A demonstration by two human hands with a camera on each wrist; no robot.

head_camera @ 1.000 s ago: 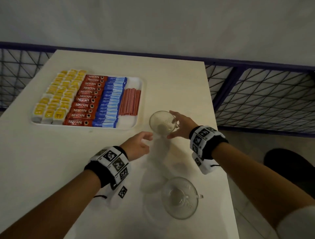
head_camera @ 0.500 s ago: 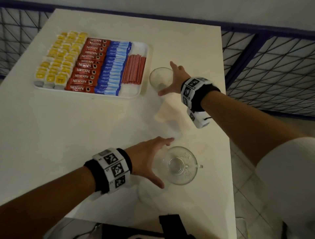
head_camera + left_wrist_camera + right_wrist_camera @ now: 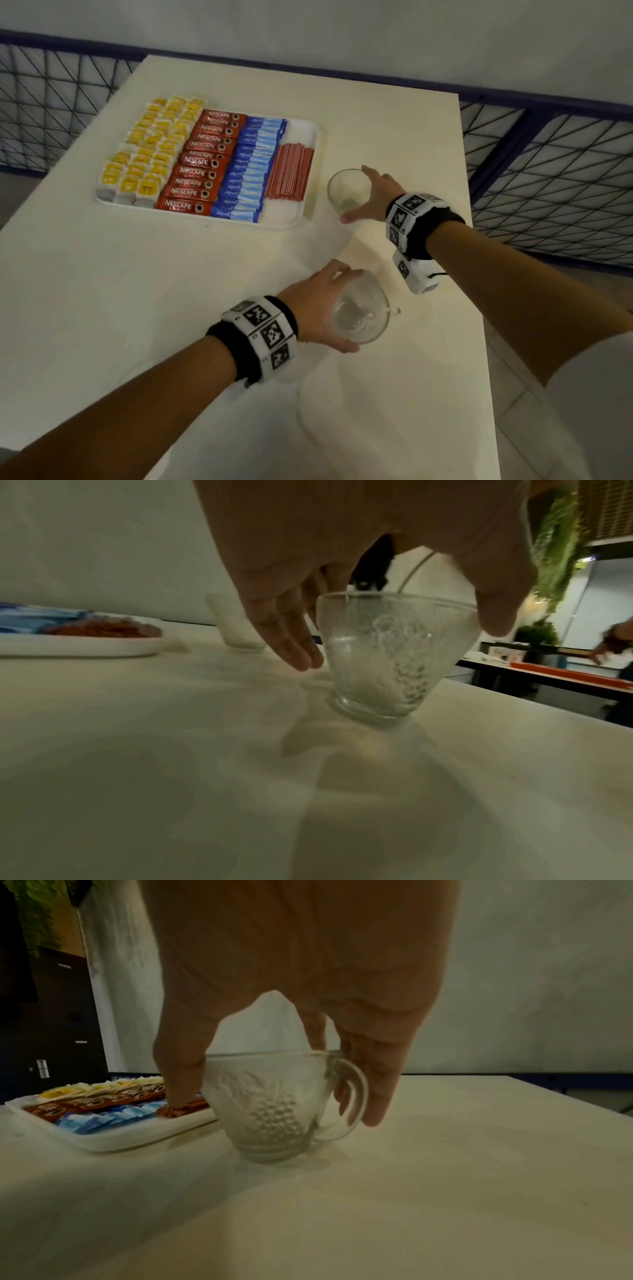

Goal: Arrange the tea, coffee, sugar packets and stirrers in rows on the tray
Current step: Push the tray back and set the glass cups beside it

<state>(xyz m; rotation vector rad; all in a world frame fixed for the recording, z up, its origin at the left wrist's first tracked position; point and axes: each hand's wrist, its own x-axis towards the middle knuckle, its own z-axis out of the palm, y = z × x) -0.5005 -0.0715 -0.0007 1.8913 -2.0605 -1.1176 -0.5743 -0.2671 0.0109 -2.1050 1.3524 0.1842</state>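
Observation:
A white tray (image 3: pixel 282 214) at the back left of the table holds rows of yellow tea packets (image 3: pixel 150 147), red coffee sachets (image 3: pixel 202 161), blue sugar packets (image 3: pixel 250 168) and red stirrers (image 3: pixel 291 171). Just right of the tray stands a patterned glass cup (image 3: pixel 346 186) (image 3: pixel 270 1104). My right hand (image 3: pixel 354 193) straddles it, thumb against the rim and straight fingers beside the handle. A second glass cup (image 3: pixel 366 315) (image 3: pixel 394 658) stands nearer me. Around it my left hand (image 3: pixel 354 310) curls, fingers on the far side and thumb on the near rim.
The white table (image 3: pixel 137 308) ends close to the right of both cups, with tiled floor below. Dark metal mesh fencing (image 3: pixel 548 178) runs behind and to the right. In the left wrist view, another person's hand (image 3: pixel 613 645) reaches over a distant table.
My left hand drew back from the far cup and came round the near one. My right hand has loosened on the far cup, which stands beside the tray.

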